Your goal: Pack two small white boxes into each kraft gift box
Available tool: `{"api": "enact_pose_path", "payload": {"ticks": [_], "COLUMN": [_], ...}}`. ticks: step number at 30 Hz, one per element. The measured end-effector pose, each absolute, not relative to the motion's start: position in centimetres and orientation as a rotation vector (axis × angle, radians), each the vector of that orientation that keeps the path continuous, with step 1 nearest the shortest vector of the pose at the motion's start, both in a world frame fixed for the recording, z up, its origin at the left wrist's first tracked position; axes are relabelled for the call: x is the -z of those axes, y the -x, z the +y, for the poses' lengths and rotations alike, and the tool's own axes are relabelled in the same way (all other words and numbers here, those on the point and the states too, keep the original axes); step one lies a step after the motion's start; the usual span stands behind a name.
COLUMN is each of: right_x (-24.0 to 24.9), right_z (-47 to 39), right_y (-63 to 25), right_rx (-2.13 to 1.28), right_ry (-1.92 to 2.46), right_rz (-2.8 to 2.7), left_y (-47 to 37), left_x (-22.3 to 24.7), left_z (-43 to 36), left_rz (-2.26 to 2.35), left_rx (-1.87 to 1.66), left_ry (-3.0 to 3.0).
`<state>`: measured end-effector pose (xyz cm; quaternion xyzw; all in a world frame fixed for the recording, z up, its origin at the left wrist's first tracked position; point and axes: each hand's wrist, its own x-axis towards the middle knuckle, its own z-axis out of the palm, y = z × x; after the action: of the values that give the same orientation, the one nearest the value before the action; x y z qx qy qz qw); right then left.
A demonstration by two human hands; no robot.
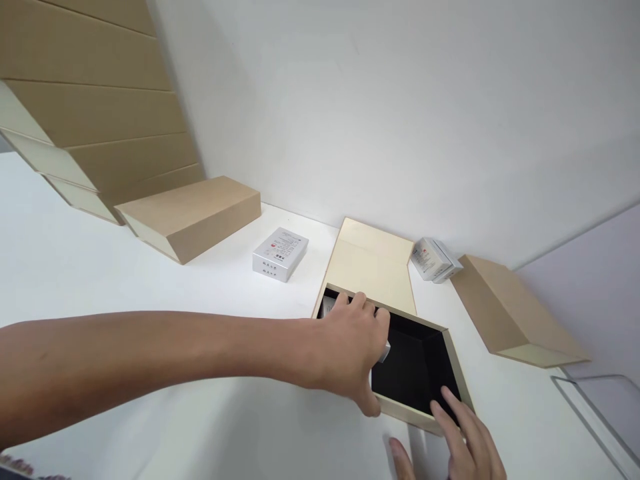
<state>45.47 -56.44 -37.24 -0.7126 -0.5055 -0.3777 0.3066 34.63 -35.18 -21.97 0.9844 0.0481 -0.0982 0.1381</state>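
My left hand (350,347) reaches into the left part of an open cream box (453,360) with a black inside. Its fingers are wrapped round a silver-white small box (385,352), mostly hidden under the palm. The thumb lies over the box's near wall. At the right near corner, my right hand (463,433) has its fingers apart, with fingertips over the rim and the thumb outside, holding nothing. The cream lid (367,257) lies folded back toward the wall.
A silver-white carton (281,253) lies left of the lid. More small cartons (434,260) lean at the right by a brown box (515,310). Stacked brown boxes (100,107) and a single brown box (193,213) stand at the left. A metal frame (595,420) is at the right edge.
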Motion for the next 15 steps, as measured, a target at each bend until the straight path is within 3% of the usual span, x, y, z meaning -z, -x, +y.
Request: {"api": "enact_pose_path", "payload": {"ticks": [15], "right_x": [36.6], "right_z": [-57.1], "right_y": [-43.9], "right_rx": [0.914], "right_ry": [2.012], "right_rz": [-1.371], "left_y": [-33.7], "left_x": [23.1], "left_z": [-35.1], "left_rz": [0.06], "left_rx": [0.246], "left_ry": [-2.938]}}
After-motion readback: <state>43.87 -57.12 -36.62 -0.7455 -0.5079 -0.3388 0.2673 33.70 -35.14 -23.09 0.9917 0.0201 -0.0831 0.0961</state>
